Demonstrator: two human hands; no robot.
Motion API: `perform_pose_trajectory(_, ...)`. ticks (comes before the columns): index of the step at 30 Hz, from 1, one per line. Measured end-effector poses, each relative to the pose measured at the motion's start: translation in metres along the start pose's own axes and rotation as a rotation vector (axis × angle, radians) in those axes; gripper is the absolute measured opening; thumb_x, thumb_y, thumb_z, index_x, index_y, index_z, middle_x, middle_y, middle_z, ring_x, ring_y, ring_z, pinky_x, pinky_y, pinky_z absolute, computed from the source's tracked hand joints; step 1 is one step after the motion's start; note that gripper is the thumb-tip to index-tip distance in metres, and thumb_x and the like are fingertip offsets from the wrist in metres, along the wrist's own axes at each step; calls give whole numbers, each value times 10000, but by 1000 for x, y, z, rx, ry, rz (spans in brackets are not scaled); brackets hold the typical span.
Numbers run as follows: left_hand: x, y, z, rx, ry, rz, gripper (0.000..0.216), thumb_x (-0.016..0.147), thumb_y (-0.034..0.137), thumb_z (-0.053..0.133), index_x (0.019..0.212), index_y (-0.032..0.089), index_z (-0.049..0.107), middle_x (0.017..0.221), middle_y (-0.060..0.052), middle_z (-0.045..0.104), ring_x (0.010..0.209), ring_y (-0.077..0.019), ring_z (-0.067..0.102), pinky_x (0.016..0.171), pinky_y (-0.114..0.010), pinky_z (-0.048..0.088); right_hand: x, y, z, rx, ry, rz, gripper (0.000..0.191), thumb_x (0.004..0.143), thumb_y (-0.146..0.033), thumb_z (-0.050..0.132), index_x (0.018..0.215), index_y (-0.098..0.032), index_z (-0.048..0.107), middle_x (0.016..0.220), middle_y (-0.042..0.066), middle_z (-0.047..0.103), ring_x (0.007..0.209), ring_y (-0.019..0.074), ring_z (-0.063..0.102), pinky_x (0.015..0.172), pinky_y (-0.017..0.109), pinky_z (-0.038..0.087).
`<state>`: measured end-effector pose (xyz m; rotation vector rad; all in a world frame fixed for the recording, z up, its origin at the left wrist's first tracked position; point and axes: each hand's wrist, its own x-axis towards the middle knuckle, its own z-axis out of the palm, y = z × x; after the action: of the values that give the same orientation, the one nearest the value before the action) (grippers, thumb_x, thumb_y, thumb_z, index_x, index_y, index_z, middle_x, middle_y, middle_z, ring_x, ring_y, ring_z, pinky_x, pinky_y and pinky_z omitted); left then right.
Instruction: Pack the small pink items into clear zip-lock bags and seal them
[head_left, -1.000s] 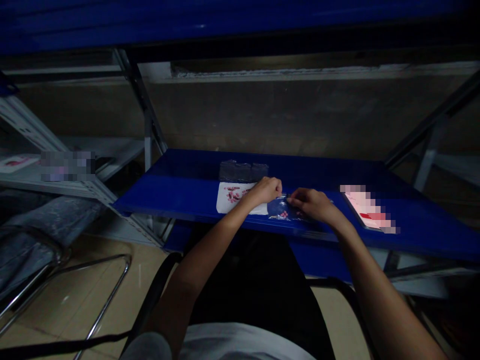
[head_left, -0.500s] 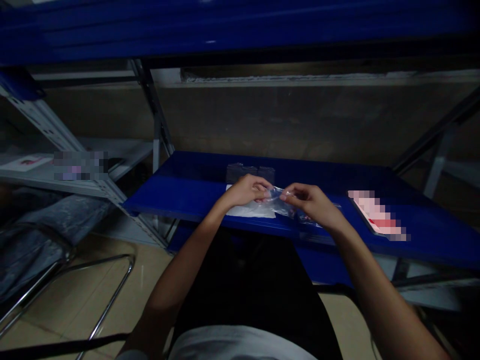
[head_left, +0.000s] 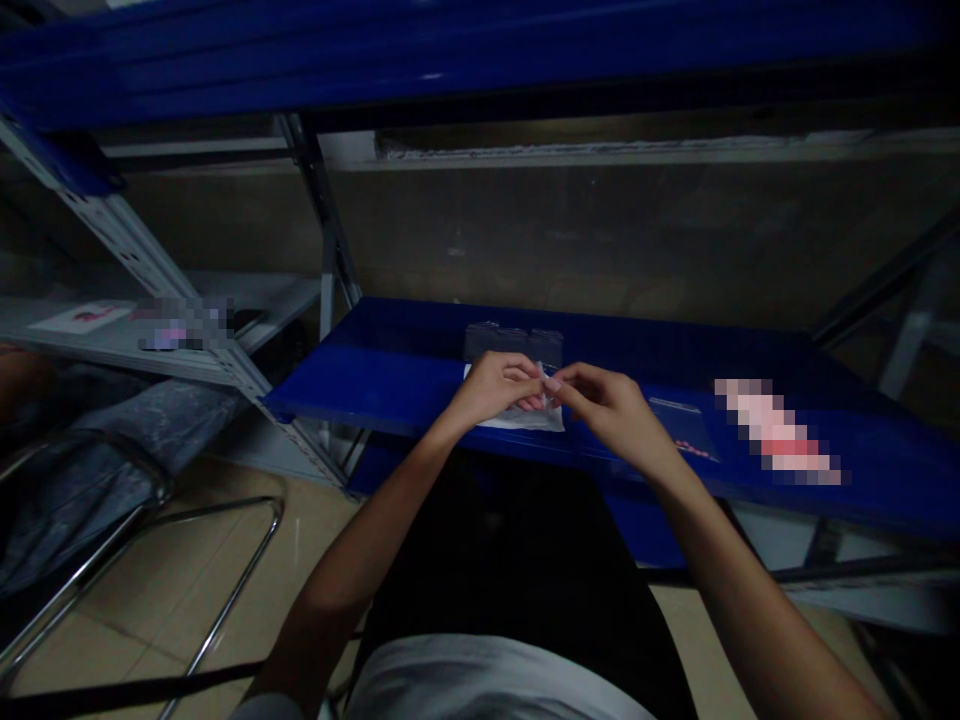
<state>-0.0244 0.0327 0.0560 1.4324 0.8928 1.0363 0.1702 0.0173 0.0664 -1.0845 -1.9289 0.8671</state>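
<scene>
The fingers of my left hand (head_left: 501, 388) are half curled, thumb and fingertips closed together on a small clear bag (head_left: 543, 371). My right hand (head_left: 606, 402) meets it from the other side, thumb and forefinger pinched on the same bag, so the two sets of fingertips almost touch. The bag is above the front edge of the blue shelf (head_left: 390, 365), near the middle of its length, over a white sheet (head_left: 517, 421).

My fingers cover most of this bag, and I cannot tell whether anything is in it. My left hand also hides much of the sheet. Towards the right end of the shelf, a pink-and-red thing (head_left: 776, 430) is blurred into blocks, its detail lost.

I count one bag in my fingers, one sheet, and one flat bag (head_left: 679, 418) right of my right hand near the front edge, with several red pieces (head_left: 697, 449) too small to number surely. Behind the sheet, towards the back edge, lie what look like three clear bags (head_left: 514, 344), side by side.
</scene>
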Motion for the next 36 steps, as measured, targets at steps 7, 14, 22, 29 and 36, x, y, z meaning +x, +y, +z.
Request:
perform_pose_trajectory(7,-3,-2,5,-20,-16,34,411,732,452,853,845,95,683,655,-34,697,589,-118,682,561,-195,518,0,-1,0,309,-107,87,378,753,-512,839,941,-203,726,878,76,780,810,233,724,679,311,537)
perform_pose_trajectory(14,-1,-5,1,7,-100,30,313,832,389,780,888,96,687,768,-68,738,638,-103,684,596,-196,512,2,3,-1,295,-91,111,419,697,-544,865,885,-191,741,826,73,764,752,218,704,660,319,552)
perform_pose_trajectory(22,-4,-3,0,75,-110,64,172,908,268,692,861,110,643,797,-60,733,641,-96,671,644,-215,525,4,6,4,267,-82,114,413,722,-577,831,829,-188,740,783,71,748,730,217,697,631,311,559)
perform_pose_trajectory(29,0,-10,-3,93,-127,144,191,916,299,688,868,132,610,737,-23,686,643,-101,660,682,-238,536,5,2,3,322,-88,155,438,684,-596,850,819,-190,756,778,72,746,745,220,701,637,312,576)
perform_pose_trajectory(36,2,-12,-4,100,-133,143,197,920,308,684,877,131,609,739,-21,677,644,-102,658,671,-235,538,5,4,3,350,-73,185,460,658,-605,864,811,-180,776,825,83,766,734,214,698,664,326,589)
